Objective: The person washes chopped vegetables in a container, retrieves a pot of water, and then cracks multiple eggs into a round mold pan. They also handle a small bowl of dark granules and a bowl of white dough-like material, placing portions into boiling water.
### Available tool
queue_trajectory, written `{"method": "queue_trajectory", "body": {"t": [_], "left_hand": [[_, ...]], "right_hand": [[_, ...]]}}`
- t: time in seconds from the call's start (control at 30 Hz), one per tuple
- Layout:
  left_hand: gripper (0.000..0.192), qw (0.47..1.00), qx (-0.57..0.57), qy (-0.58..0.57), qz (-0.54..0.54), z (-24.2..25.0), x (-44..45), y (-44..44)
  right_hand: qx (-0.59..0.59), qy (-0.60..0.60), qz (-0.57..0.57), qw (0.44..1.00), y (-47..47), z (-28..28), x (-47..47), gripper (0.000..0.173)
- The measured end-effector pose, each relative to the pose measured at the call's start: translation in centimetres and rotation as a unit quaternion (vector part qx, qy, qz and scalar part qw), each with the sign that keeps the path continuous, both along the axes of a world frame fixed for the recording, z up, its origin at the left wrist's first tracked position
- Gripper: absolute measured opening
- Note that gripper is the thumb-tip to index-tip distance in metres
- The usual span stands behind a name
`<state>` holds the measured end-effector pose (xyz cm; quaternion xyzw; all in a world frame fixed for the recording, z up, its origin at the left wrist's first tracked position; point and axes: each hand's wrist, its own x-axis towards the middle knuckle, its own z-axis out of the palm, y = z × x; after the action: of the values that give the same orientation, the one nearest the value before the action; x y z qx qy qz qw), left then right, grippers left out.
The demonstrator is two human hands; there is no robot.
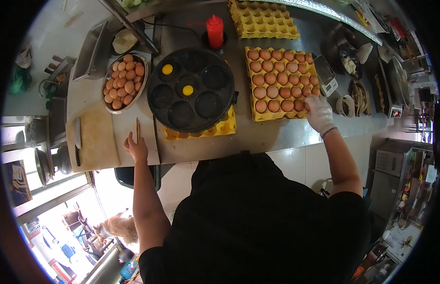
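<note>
My right hand [320, 113], in a white glove, is at the near right corner of a yellow egg tray [254, 116] with rows of brown eggs. Its fingers curl around an egg [307, 106] there and partly hide it. My left hand [136, 149] is bare and low over the counter's left part. A pair of chopsticks [138, 127] runs up from between its thumb and fingers; whether they are gripped or only touched cannot be told. Between my hands stands a round black pan [177, 106] with several round wells. Two wells hold a cracked egg with a yellow yolk [187, 90].
An oval bowl of eggs [120, 81] stands left of the pan. A knife [77, 135] lies on a cutting board [99, 138]. Behind are a red squeeze bottle [215, 33] and stacked egg trays [262, 21]. A digital scale [329, 86] and small bowl [345, 105] stand right.
</note>
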<state>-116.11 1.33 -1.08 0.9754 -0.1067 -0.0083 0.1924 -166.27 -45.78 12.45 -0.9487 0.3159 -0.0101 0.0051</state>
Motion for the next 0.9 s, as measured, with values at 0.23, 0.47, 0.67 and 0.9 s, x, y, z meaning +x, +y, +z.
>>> {"method": "queue_trajectory", "body": {"t": [0.23,0.47,0.67,0.9], "left_hand": [[0.049,0.994,-0.104,-0.008,-0.016,1.8,-3.3,3.6],[0.048,0.984,-0.149,0.032,0.089,3.2,-6.8,6.6],[0.043,0.983,-0.141,0.033,0.109,1.4,-9.9,7.7],[0.042,0.955,-0.253,0.081,0.133,2.2,-14.3,7.0]], "right_hand": [[0.125,0.040,0.038,0.991,-3.1,1.4,-0.1,0.034],[0.488,-0.255,-0.197,0.811,-3.2,3.2,1.6,0.038],[0.728,-0.431,-0.099,0.523,2.9,1.3,14.3,0.041],[0.064,-0.312,0.160,0.934,6.0,-0.3,24.3,0.049]]}}
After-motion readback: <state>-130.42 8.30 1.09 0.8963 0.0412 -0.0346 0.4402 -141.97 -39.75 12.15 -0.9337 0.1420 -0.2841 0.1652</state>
